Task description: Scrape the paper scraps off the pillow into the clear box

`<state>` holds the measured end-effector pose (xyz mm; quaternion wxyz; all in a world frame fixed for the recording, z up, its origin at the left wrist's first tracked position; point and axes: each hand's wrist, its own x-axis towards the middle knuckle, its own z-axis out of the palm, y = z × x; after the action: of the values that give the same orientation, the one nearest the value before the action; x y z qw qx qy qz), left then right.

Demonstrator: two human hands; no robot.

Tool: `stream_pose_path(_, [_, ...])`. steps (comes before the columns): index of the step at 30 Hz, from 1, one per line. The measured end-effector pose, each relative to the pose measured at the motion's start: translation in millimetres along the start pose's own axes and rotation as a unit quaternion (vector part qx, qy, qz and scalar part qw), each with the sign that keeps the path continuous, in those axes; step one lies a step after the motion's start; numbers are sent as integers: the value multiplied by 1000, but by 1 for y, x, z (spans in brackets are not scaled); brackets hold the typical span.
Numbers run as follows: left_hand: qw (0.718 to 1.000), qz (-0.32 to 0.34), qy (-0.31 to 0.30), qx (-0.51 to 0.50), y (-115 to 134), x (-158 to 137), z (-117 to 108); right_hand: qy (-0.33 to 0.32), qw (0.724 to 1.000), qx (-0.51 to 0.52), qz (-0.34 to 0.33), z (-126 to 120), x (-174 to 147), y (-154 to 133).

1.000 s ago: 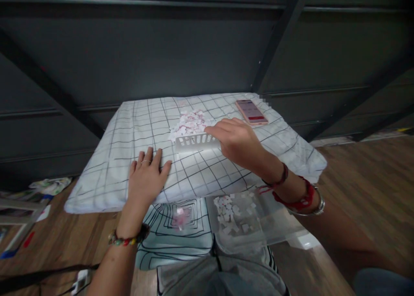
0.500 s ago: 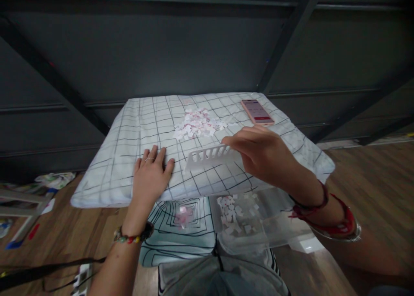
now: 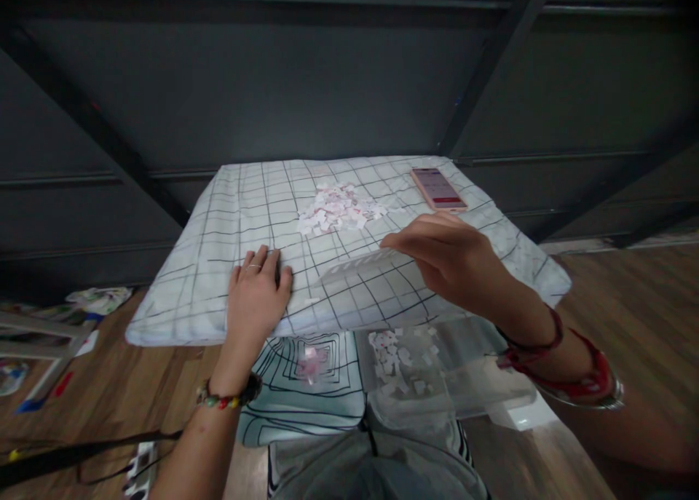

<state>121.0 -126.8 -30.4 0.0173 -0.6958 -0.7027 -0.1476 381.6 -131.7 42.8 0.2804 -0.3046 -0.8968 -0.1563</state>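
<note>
My left hand point(image 3: 258, 290) lies flat with fingers apart on the white checked cloth point(image 3: 186, 267), near its front edge. Pinched in my right hand point(image 3: 451, 256) is a thin white plastic piece with a row of slots point(image 3: 354, 268), blurred by motion. It slants low over the cloth, and its right end is hidden by my fingers. A small white scrap point(image 3: 312, 300) lies between its left end and my left hand. Farther back sits a heap of white and pinkish paper scraps point(image 3: 338, 210).
A phone in a pink case point(image 3: 438, 189) lies at the back right. Below the front edge are a clear plastic box point(image 3: 448, 383) with paper scraps inside and a teal patterned cushion point(image 3: 300, 420) bearing a pinkish clear packet point(image 3: 312, 364). Dark panels point(image 3: 273, 85) stand behind.
The slotted piece has tilted flatter in my right hand, and the small scrap by its left end now shows. My left hand stays on the cloth. The view has shifted slightly.
</note>
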Motion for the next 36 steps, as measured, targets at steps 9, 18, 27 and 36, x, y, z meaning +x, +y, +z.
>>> stream_pose_path(9, [1000, 10, 12, -7, -4, 1, 0, -27, 995, 77, -54, 17, 22, 13])
stream_pose_path(18, [999, 16, 16, 26, 0, 1, -1, -109, 988, 106, -13, -27, -11, 62])
stream_pose_path(27, [994, 97, 17, 50, 27, 4, -16, -107, 988, 111, 25, -58, -43, 51])
stream_pose_path(36, [991, 127, -37, 15, 40, 20, 6, -14, 976, -152, 156, -22, -31, 71])
